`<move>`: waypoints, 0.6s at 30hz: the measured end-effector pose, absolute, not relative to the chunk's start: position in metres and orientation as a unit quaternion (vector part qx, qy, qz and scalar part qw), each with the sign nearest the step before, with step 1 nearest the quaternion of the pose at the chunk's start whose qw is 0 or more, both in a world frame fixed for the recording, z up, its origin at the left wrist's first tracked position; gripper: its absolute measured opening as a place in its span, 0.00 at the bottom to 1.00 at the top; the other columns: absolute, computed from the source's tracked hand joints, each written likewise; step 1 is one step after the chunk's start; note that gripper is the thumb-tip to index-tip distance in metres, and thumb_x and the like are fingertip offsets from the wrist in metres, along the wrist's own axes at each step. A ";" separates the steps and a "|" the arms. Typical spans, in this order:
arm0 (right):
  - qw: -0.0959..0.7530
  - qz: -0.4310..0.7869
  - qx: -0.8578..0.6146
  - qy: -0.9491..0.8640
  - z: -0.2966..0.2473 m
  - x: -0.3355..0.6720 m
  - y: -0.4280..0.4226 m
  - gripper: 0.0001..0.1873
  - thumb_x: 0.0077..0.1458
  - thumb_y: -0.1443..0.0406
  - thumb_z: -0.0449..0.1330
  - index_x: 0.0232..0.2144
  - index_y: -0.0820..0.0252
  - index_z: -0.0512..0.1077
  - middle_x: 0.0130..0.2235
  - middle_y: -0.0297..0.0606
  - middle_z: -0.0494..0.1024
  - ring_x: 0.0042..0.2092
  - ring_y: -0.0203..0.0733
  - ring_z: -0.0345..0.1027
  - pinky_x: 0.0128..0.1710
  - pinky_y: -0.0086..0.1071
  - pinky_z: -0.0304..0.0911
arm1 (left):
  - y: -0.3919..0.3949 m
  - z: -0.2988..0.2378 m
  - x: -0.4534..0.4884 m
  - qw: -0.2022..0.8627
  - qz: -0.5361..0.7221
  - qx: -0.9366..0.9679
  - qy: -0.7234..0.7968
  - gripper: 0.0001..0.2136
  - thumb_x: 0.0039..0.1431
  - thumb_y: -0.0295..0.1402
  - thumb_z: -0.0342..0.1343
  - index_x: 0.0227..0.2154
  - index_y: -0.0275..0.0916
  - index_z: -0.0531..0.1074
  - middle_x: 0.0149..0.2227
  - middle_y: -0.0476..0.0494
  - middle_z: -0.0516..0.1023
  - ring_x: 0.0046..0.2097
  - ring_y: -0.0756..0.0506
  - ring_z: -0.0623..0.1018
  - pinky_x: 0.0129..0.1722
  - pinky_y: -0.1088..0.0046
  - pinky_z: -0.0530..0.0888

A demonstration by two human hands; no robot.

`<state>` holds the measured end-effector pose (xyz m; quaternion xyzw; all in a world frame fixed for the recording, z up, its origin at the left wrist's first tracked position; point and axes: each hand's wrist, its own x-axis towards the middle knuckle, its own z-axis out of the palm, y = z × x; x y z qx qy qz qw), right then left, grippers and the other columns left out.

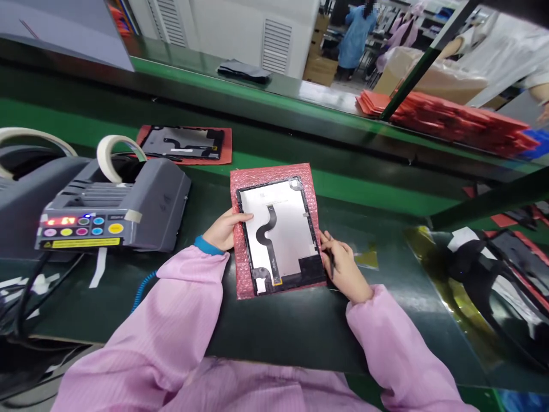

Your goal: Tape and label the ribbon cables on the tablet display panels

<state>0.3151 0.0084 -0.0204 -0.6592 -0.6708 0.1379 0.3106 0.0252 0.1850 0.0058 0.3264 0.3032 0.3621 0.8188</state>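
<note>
Pink bubble wrap [243, 269] cushions a tablet panel [281, 237] lying on the bench; the left hand [223, 230] steadies its edge with fingers closed on it, while the right hand [345, 269] pinches a dark tool [331, 262], apparently mid-inspection; careful alignment looks needed.

Pinks, greens and greys on the bench

A silver-white tablet panel [281, 232] with black frame and black S-shaped flex cable lies on pink bubble wrap [274, 177]. Sleeves are striped pale pink, the left hand [223, 230] showing a blue cuff. The tape dispenser [115, 200] is grey, with pink, yellow and blue buttons, red digits and a yellow label; the conveyor belt [364, 194] is green.
</note>
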 end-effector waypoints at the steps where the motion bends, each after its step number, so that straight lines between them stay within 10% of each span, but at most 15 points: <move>1: 0.344 0.139 -0.662 -0.651 -0.021 0.327 0.006 0.05 0.69 0.60 0.50 0.42 0.52 0.64 0.68 0.56 0.70 0.70 0.52 0.64 0.63 0.54 0.61 | 0.185 0.005 0.025 0.819 0.359 0.329 0.305 0.23 0.52 0.20 0.64 0.53 0.31 0.77 0.43 0.35 0.87 0.46 0.34 0.87 0.54 0.56 0.83; 8: 0.247 0.059 -0.782 -0.570 -0.032 0.385 -0.007 0.17 0.64 0.47 0.57 0.40 0.52 0.64 0.70 0.55 0.67 0.73 0.68 0.54 0.65 0.79 0.43 | 0.183 0.008 0.031 0.821 0.325 0.347 0.318 0.24 0.51 0.22 0.66 0.54 0.32 0.77 0.43 0.35 0.87 0.44 0.34 0.88 0.48 0.58 0.86; 18: 0.230 0.126 -0.674 -0.691 -0.019 0.358 0.031 0.18 0.64 0.46 0.60 0.40 0.51 0.66 0.71 0.50 0.67 0.74 0.60 0.55 0.70 0.72 0.42 | 0.176 0.006 0.045 0.784 0.296 0.385 0.388 0.21 0.48 0.23 0.66 0.48 0.33 0.78 0.39 0.36 0.86 0.40 0.34 0.87 0.42 0.55 0.86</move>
